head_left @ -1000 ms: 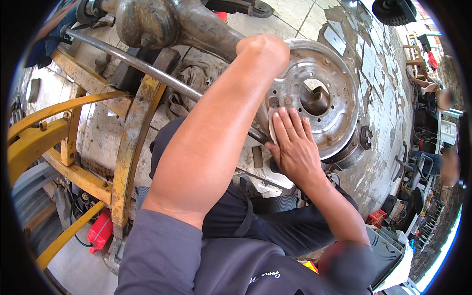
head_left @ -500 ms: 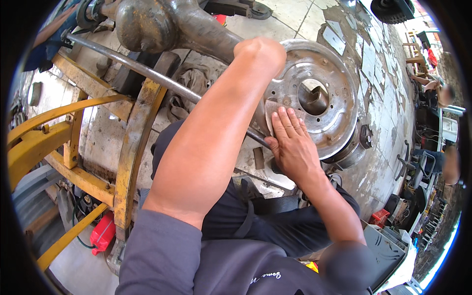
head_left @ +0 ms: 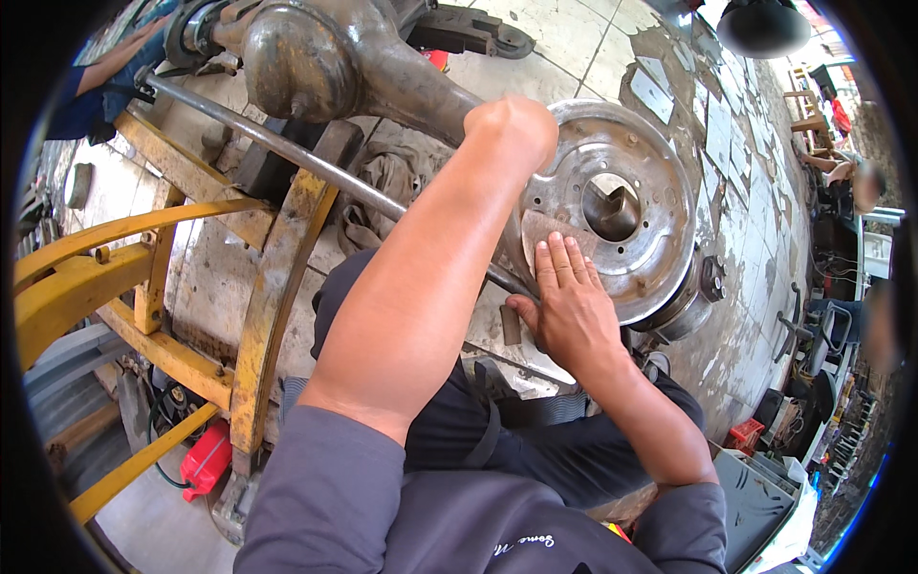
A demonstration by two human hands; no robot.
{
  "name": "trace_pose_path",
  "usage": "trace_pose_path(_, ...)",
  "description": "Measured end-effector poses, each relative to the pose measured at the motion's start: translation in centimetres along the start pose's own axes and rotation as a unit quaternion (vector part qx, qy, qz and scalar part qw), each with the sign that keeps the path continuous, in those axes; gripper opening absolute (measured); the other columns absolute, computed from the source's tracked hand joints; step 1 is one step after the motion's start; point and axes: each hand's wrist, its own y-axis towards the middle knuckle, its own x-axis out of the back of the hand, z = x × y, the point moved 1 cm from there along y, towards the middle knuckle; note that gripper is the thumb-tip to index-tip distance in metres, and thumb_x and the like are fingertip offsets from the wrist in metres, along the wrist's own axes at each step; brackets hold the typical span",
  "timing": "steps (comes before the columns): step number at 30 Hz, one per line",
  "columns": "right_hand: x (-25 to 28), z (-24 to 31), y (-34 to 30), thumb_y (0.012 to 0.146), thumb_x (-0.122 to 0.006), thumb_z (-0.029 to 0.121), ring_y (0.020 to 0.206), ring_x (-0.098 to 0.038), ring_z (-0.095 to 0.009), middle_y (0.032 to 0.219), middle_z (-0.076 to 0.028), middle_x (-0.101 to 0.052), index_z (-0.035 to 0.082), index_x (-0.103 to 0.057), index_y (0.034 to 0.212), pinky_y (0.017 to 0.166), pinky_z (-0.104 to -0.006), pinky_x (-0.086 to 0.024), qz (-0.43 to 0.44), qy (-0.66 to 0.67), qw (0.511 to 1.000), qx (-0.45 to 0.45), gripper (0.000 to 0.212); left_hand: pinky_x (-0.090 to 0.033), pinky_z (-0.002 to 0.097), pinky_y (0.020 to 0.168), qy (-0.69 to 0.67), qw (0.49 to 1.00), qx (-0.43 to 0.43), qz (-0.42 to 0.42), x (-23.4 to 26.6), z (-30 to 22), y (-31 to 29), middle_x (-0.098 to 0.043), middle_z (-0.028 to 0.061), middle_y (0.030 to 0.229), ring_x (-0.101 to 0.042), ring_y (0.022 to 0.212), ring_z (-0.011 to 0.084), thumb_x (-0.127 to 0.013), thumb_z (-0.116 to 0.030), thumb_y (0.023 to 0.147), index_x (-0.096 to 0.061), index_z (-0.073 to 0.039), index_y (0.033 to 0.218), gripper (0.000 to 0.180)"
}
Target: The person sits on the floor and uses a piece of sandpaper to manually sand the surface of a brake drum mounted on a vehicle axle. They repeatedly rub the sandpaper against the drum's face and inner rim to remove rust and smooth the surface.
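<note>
A round metal brake backing plate [head_left: 660, 239], brownish and scuffed, stands in front of me on the end of an axle housing [head_left: 421, 96]. My right hand [head_left: 576, 306] lies with fingers stretched flat over a brown piece of sandpaper [head_left: 559, 232], pressing it on the plate's lower left face. The sandpaper's upper part shows beyond the fingertips. At the plate's upper left edge is my left hand [head_left: 513, 129], wrist bent; its fingers are turned away and hidden. A hub opening [head_left: 612, 206] sits in the plate's middle.
A long metal bar [head_left: 287, 148] runs under my left forearm. Yellow metal frames [head_left: 277, 287] stand at left, with a red container [head_left: 206, 459] below. A cloth [head_left: 382, 182] lies behind the bar. Another person's arm [head_left: 120, 67] shows at upper left; broken tiles [head_left: 650, 96] cover the floor.
The whole view has shifted slightly. My right hand has slid a little toward me on the plate, and more of the sandpaper shows. My left hand stays at the plate's edge.
</note>
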Motion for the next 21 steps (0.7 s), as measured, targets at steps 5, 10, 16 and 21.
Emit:
trace_pose_path(5,-0.2,0.2,-0.2,0.104,-0.054,0.055,0.152,-0.038,-0.042,0.16,-0.03,-0.042,-0.009,-0.042,0.154,0.123,-0.052,-0.036,0.002,0.019,1.0,-0.012,0.082,-0.055,0.0462,0.103,-0.02,1.0,0.004,0.004,0.3,0.0,-0.6,-0.073,0.0139,0.13,-0.068,0.121,0.0346,-0.061,-0.04,0.104,-0.076,-0.009,0.126,0.04)
trace_pose_path(10,-0.5,0.1,0.2,0.104,-0.055,0.054,0.154,-0.036,-0.041,0.161,-0.029,-0.041,-0.01,-0.042,0.154,0.123,-0.051,-0.035,-0.021,0.001,1.0,-0.009,0.082,-0.055,0.0458,0.103,-0.013,1.0,0.007,0.004,0.7,-0.3,-1.0,-0.072,0.0145,0.13,-0.069,0.12,0.0344,-0.062,-0.04,0.104,-0.076,-0.009,0.125,0.04)
trace_pose_path(16,0.5,0.5,-0.8,0.103,-0.056,0.055,0.153,-0.036,-0.042,0.162,-0.029,-0.04,-0.009,-0.041,0.155,0.125,-0.0512,-0.033,0.041,0.043,0.998,-0.015,0.083,-0.056,0.0458,0.103,-0.026,0.999,0.012,0.018,0.6,0.2,-1.3,-0.073,0.0149,0.13,-0.068,0.121,0.0344,-0.063,-0.041,0.103,-0.075,-0.009,0.127,0.042)
trace_pose_path(21,-1.0,0.3,0.6,0.102,-0.058,0.056,0.154,-0.035,-0.043,0.164,-0.027,-0.038,-0.009,-0.037,0.157,0.125,-0.0522,-0.032,-0.018,0.02,0.999,-0.028,0.088,-0.054,0.0457,0.106,-0.029,0.999,0.016,0.003,0.8,-0.2,-1.6,-0.069,0.0149,0.137,-0.066,0.126,0.0337,-0.066,-0.044,0.101,-0.075,-0.01,0.128,0.044)
